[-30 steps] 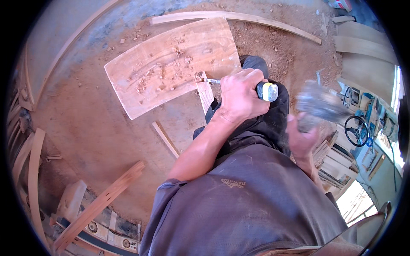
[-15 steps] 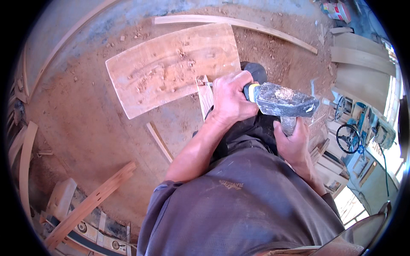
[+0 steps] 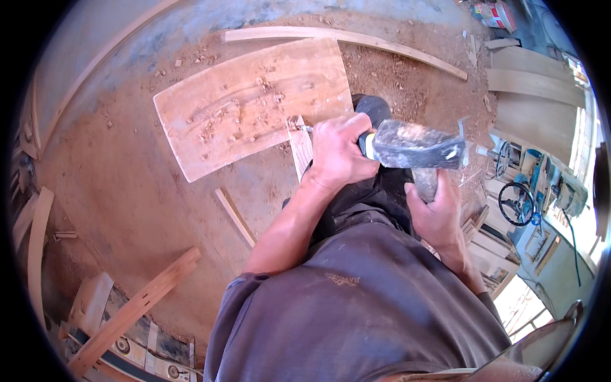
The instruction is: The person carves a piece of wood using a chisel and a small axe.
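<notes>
My left hand point(image 3: 338, 151) is closed around a chisel point(image 3: 365, 145), whose dark handle with a yellow band shows past my fist. The chisel's metal end points left at the top of a narrow wooden piece point(image 3: 301, 149), where a notch seems cut. My right hand point(image 3: 438, 213) grips the short handle of a hammer point(image 3: 417, 145). Its heavy, worn dark head lies against or just beside the chisel's handle end; slight blur hides which. Part of the wooden piece is hidden behind my left forearm and lap.
A wide board point(image 3: 248, 105) strewn with wood chips lies ahead on the dusty floor. Beyond it runs a long strip point(image 3: 344, 37). A slotted beam point(image 3: 137, 309) is at lower left, and a machine with a black handwheel point(image 3: 516, 204) stands at right.
The hammer head has shifted slightly left and looks more blurred, staying by the chisel's handle end. Both grips are unchanged, and the whole view has moved a little.
</notes>
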The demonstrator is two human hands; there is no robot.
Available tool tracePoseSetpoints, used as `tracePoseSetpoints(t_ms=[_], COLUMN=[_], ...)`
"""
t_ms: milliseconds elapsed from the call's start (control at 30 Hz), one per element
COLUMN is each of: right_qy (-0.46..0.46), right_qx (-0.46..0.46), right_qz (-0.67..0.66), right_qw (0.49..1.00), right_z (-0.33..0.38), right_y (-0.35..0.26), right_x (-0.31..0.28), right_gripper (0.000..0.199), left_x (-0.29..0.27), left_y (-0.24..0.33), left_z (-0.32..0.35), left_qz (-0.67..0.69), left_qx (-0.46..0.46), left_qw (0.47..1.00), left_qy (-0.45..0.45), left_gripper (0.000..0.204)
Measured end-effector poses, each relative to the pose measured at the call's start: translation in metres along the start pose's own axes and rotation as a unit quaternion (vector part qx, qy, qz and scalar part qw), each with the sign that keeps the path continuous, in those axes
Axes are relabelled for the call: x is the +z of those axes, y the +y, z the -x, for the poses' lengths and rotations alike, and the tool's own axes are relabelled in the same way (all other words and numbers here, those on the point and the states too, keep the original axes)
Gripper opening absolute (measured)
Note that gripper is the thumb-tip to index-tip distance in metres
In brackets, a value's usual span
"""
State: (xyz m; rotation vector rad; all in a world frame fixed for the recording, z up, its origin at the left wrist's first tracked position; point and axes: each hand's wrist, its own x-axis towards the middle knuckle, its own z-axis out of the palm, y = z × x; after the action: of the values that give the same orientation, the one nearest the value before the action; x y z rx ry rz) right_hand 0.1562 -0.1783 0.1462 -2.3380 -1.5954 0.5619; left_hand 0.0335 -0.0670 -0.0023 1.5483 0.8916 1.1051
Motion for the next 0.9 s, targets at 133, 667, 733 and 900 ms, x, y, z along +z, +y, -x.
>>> tracePoseSetpoints(t_ms=[133, 667, 733, 900], right_qy=[0.126, -0.049, -0.073, -0.125], right_qx=[-0.026, 0.166, 0.196, 0.255], right_qz=[-0.080, -0.115, -0.116, -0.084], right_qw=[0.988, 0.978, 0.971, 0.955], right_z=[0.018, 0.013, 0.022, 0.052], right_y=[-0.021, 0.022, 0.036, 0.066], right_x=[-0.018, 0.011, 0.013, 0.025], right_gripper=[0.017, 0.035, 0.037, 0.043], left_x=[-0.002, -0.034, -0.048, -0.056], left_y=[0.007, 0.003, -0.008, -0.012], left_z=[0.001, 0.008, 0.010, 0.009], left_qz=[0.007, 0.105, 0.183, 0.266], left_qx=[-0.008, -0.049, -0.091, -0.079], left_qw=[1.000, 0.987, 0.955, 0.943], left_qy=[0.006, 0.107, 0.214, 0.183], left_gripper=[0.020, 0.012, 0.012, 0.013])
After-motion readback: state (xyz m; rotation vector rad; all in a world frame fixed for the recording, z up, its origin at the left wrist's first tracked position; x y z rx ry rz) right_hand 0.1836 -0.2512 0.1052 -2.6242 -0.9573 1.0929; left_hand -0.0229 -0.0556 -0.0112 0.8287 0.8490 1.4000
